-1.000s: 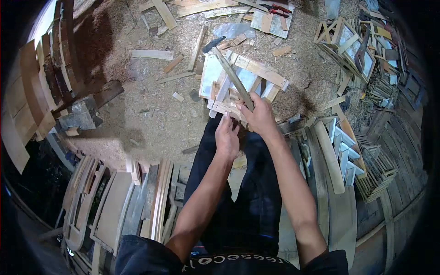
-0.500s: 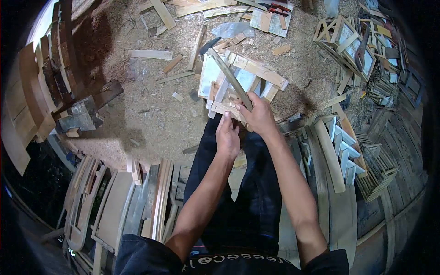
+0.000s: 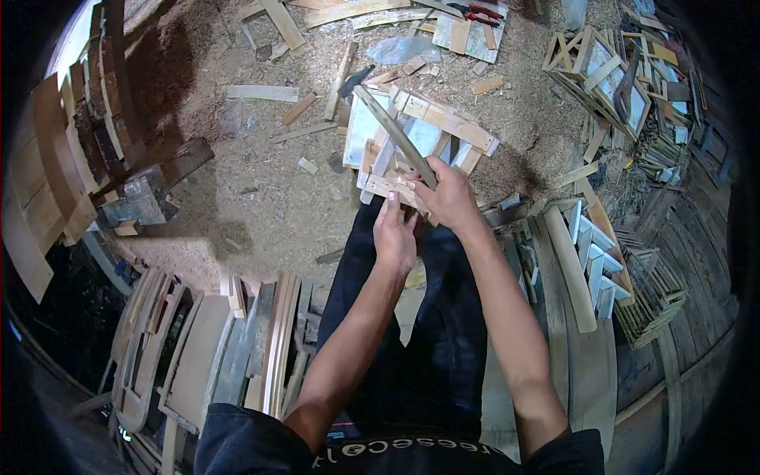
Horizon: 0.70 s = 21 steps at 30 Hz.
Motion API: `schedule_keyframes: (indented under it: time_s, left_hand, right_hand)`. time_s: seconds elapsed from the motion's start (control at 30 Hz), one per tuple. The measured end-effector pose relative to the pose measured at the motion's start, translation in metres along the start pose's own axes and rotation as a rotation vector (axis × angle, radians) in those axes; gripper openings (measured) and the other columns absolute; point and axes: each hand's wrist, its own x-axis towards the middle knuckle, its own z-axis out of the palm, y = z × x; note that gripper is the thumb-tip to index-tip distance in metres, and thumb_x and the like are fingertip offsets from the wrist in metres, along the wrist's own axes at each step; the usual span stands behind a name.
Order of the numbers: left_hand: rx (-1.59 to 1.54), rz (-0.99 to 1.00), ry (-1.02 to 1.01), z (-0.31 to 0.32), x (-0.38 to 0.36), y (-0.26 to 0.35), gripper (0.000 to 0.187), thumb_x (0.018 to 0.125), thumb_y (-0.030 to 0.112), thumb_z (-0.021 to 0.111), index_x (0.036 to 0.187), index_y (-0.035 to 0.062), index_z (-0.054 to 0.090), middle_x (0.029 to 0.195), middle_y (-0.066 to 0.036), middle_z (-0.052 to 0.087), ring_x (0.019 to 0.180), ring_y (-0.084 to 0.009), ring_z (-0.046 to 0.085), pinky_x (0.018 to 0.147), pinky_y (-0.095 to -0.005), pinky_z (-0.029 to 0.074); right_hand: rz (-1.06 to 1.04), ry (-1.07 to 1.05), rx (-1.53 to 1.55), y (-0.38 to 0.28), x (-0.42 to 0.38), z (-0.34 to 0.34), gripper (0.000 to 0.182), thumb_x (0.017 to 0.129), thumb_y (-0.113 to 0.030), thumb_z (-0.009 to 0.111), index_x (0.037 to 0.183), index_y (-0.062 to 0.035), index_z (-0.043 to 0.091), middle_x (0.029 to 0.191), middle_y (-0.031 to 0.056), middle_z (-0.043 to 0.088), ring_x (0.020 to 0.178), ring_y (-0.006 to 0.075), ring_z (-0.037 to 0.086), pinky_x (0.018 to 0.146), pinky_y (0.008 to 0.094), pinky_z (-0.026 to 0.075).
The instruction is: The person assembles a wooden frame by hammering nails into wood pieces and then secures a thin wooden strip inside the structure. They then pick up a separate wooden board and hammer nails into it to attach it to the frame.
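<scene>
My right hand (image 3: 450, 196) is wrapped round the wooden handle of a hammer (image 3: 396, 133). The hammer slants up and left, its dark metal head (image 3: 355, 81) beyond the far left corner of a small wooden frame (image 3: 447, 123). This frame of pale slats, with white panels inside, stands before my knees. My left hand (image 3: 394, 233) grips its near slat (image 3: 385, 186), thumb on top and the other fingers partly hidden beneath. The fingertips of both hands come close together at this slat; whether a nail is between them I cannot make out.
Offcuts (image 3: 261, 93) and sawdust litter the floor ahead. Red-handled pliers (image 3: 475, 13) lie on a board at the top. Stacked frames (image 3: 606, 75) stand at the right, a white slatted piece (image 3: 590, 253) lower down. A metal block (image 3: 138, 199) sits on the left.
The hammer head has shifted slightly left and down as my right hand tilts the handle. My left hand stays at the frame's near slat.
</scene>
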Motion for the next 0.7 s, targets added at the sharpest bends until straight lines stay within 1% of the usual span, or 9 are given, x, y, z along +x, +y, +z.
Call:
schedule_keyframes:
  time_s: [0.1, 0.17, 0.27, 0.4, 0.47, 0.5, 0.57, 0.6, 0.7]
  left_hand:
    - [0.013, 0.001, 0.001, -0.002, 0.001, -0.001, 0.052, 0.102, 0.04, 0.05, 0.143, 0.0098, 0.041, 0.144, -0.004, 0.045, 0.135, -0.0205, 0.038, 0.111, -0.0452, 0.027]
    - [0.015, 0.009, -0.012, -0.002, 0.001, -0.002, 0.051, 0.102, 0.04, 0.05, 0.143, 0.0097, 0.042, 0.144, -0.004, 0.046, 0.135, -0.0204, 0.038, 0.111, -0.0451, 0.027]
    - [0.014, 0.02, -0.012, 0.004, -0.002, 0.002, 0.051, 0.102, 0.04, 0.049, 0.142, 0.0093, 0.042, 0.143, -0.004, 0.046, 0.134, -0.0204, 0.038, 0.111, -0.0447, 0.027]
    - [-0.001, 0.026, 0.016, 0.006, -0.003, 0.0, 0.05, 0.103, 0.038, 0.048, 0.141, 0.0073, 0.042, 0.141, -0.006, 0.048, 0.133, -0.021, 0.041, 0.111, -0.0452, 0.028]
    - [-0.009, 0.053, -0.003, 0.006, -0.002, -0.001, 0.05, 0.103, 0.038, 0.048, 0.141, 0.0058, 0.042, 0.14, -0.006, 0.049, 0.132, -0.0214, 0.042, 0.111, -0.0446, 0.029]
    - [-0.017, 0.079, -0.022, 0.006, -0.002, -0.001, 0.051, 0.103, 0.038, 0.048, 0.141, 0.0042, 0.041, 0.14, -0.007, 0.049, 0.131, -0.0219, 0.043, 0.112, -0.044, 0.03]
    - [-0.048, 0.1, -0.063, 0.007, 0.0, -0.004, 0.051, 0.103, 0.037, 0.048, 0.141, 0.0028, 0.041, 0.139, -0.008, 0.049, 0.131, -0.0219, 0.043, 0.112, -0.0427, 0.03]
    - [-0.08, 0.122, -0.106, 0.007, 0.0, -0.004, 0.052, 0.103, 0.037, 0.048, 0.14, 0.0013, 0.04, 0.139, -0.009, 0.049, 0.131, -0.0219, 0.043, 0.112, -0.0414, 0.03]
    - [-0.083, 0.087, -0.067, 0.008, 0.001, -0.004, 0.051, 0.104, 0.035, 0.046, 0.14, 0.0002, 0.04, 0.139, -0.01, 0.049, 0.131, -0.022, 0.044, 0.112, -0.0385, 0.031]
  right_hand:
    - [0.027, -0.034, -0.015, 0.0, 0.001, -0.001, 0.021, 0.084, -0.016, 0.073, 0.097, -0.0011, 0.064, 0.088, 0.0147, 0.072, 0.082, 0.0294, 0.07, 0.074, 0.0379, 0.052]
    - [-0.041, -0.03, -0.012, 0.004, 0.001, 0.0, 0.027, 0.086, -0.018, 0.071, 0.106, -0.0022, 0.062, 0.086, 0.0204, 0.069, 0.085, 0.039, 0.067, 0.072, 0.0437, 0.051]
    - [-0.008, -0.057, -0.036, 0.0, 0.003, -0.002, 0.027, 0.086, -0.019, 0.07, 0.106, -0.0018, 0.062, 0.085, 0.0218, 0.068, 0.085, 0.0402, 0.067, 0.07, 0.0447, 0.051]
    - [-0.037, -0.045, -0.054, 0.001, 0.002, -0.001, 0.028, 0.086, -0.02, 0.07, 0.105, -0.0013, 0.062, 0.083, 0.0229, 0.067, 0.083, 0.0413, 0.067, 0.069, 0.0452, 0.05]
    - [0.0, -0.04, -0.033, -0.001, 0.001, 0.0, 0.022, 0.085, -0.017, 0.071, 0.098, -0.0006, 0.064, 0.085, 0.0202, 0.068, 0.081, 0.0342, 0.068, 0.073, 0.0398, 0.051]
    - [0.0, -0.04, -0.033, -0.002, 0.001, -0.001, 0.022, 0.085, -0.017, 0.071, 0.098, -0.0006, 0.064, 0.085, 0.0202, 0.068, 0.081, 0.0342, 0.068, 0.073, 0.0398, 0.051]
    - [-0.007, -0.056, -0.035, -0.004, 0.001, -0.002, 0.027, 0.087, -0.02, 0.069, 0.105, -0.0007, 0.062, 0.081, 0.0232, 0.066, 0.081, 0.0417, 0.066, 0.068, 0.0448, 0.05]
    - [-0.006, -0.057, -0.034, -0.004, 0.001, -0.001, 0.027, 0.087, -0.02, 0.069, 0.105, -0.0007, 0.062, 0.081, 0.0232, 0.066, 0.081, 0.0417, 0.066, 0.068, 0.0448, 0.05]
    - [-0.032, -0.031, -0.029, -0.002, 0.0, 0.001, 0.027, 0.088, -0.02, 0.068, 0.105, -0.0004, 0.062, 0.081, 0.0233, 0.066, 0.08, 0.0417, 0.066, 0.068, 0.0448, 0.05]
